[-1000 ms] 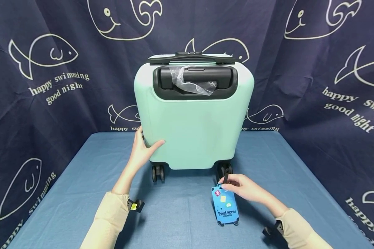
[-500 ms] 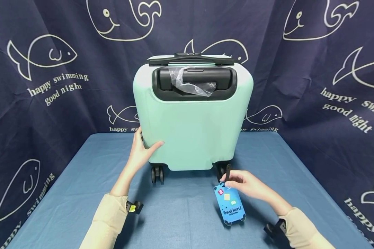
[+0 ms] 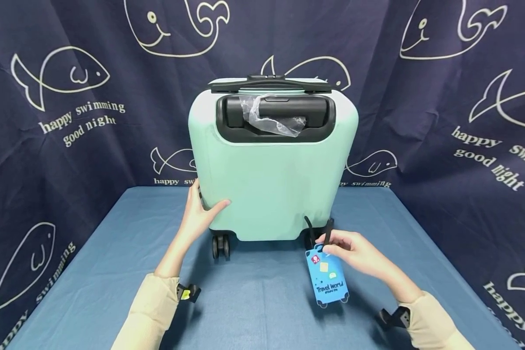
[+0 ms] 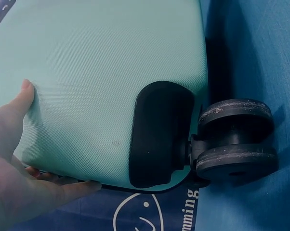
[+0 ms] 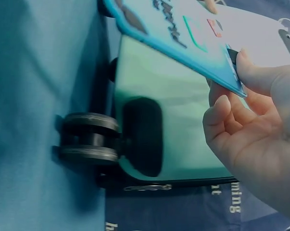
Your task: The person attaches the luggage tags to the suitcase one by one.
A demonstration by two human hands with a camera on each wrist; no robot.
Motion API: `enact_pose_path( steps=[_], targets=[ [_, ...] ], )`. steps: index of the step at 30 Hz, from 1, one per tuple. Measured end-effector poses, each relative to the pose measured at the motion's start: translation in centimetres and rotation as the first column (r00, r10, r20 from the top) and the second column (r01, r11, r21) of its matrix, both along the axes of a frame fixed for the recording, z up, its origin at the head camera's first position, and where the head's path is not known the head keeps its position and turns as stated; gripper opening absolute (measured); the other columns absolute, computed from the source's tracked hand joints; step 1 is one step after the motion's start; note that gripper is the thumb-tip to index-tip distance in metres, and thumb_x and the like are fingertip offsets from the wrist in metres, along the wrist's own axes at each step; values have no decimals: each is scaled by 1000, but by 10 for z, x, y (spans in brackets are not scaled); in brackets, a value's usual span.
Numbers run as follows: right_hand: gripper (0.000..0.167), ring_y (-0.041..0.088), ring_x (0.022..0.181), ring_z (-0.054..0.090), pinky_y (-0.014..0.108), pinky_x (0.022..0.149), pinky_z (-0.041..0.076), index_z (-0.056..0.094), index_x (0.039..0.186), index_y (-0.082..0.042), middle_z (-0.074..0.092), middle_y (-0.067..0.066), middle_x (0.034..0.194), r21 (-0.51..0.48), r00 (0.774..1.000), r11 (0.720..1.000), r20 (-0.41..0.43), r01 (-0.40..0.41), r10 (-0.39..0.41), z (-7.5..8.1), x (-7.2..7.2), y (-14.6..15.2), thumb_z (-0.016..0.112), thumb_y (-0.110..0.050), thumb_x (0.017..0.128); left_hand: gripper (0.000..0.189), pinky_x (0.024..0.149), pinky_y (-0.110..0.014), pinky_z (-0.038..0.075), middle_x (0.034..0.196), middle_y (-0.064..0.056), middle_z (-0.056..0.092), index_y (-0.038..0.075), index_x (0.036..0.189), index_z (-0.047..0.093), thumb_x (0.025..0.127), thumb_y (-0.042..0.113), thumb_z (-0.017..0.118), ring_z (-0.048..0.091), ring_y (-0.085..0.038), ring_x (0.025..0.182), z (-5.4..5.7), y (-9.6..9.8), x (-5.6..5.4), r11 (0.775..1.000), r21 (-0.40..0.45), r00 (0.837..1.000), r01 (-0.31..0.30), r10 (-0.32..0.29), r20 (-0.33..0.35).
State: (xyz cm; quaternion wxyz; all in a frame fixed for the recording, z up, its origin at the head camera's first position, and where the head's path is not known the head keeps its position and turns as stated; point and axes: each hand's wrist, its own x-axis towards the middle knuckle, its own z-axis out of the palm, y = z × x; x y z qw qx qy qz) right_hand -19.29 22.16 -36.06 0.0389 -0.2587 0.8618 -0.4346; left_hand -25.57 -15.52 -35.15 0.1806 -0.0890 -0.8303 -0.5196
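Note:
A mint-green suitcase (image 3: 267, 184) stands upright on its wheels, its face with the recessed black handle (image 3: 280, 109) towards me. My left hand (image 3: 194, 214) holds its lower left side, the thumb on the face and the fingers round the side edge. In the left wrist view that hand (image 4: 19, 154) is near a black double wheel (image 4: 236, 139). My right hand (image 3: 356, 253) pinches the top of a blue luggage tag (image 3: 327, 282) by its black strap (image 3: 329, 231). The strap's ends stick up apart before the right wheel. The right wrist view shows the tag (image 5: 178, 53) edge-on, raised off the table.
Clear plastic film (image 3: 273, 121) clings to the recessed handle. A black carry handle (image 3: 269, 85) runs across the suitcase top. Blue cloth (image 3: 253, 301) covers the table, and a navy curtain (image 3: 113, 160) with fish drawings hangs behind and at both sides.
My right hand has moved up and to the right with the luggage tag, and the strap's two ends now show spread apart. My left hand and the suitcase stay in place.

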Motion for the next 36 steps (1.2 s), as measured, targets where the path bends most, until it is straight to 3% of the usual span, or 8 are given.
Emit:
enact_pose_path(
  steps=[2,7,27,36],
  targets=[
    [7,6,76,61,24,66,51,65,89,-12,67,9,105,-3,1000,1000,-13,20,-20,3,0,0,60,-16,92,93,106,-48,29,140,-16,31,13,148,18,78,38,75,34,-28,128,1,0,-1,1000,0,1000,-1,1,-9],
    [15,8,69,59,27,62,50,67,104,-11,69,4,93,-24,997,999,-72,29,-31,10,0,-1,62,-14,91,93,106,-48,29,140,-17,31,12,148,18,79,38,74,35,-29,128,0,1,-1,1000,-1,1000,0,0,-14],
    [14,9,67,59,26,62,49,67,104,-11,69,5,95,-56,981,997,-180,58,-67,43,5,-10,61,-11,91,98,107,-49,28,146,-16,24,12,150,10,79,42,72,29,-29,133,-2,0,1,1000,10,999,9,-9,34],
    [14,8,68,61,22,62,49,67,102,-5,67,-15,95,-153,962,986,-250,72,-109,57,9,-13,61,-4,89,100,108,-49,27,147,-16,23,12,150,8,79,42,72,28,-29,135,-2,1,2,1000,18,999,9,-10,49]
  ],
)
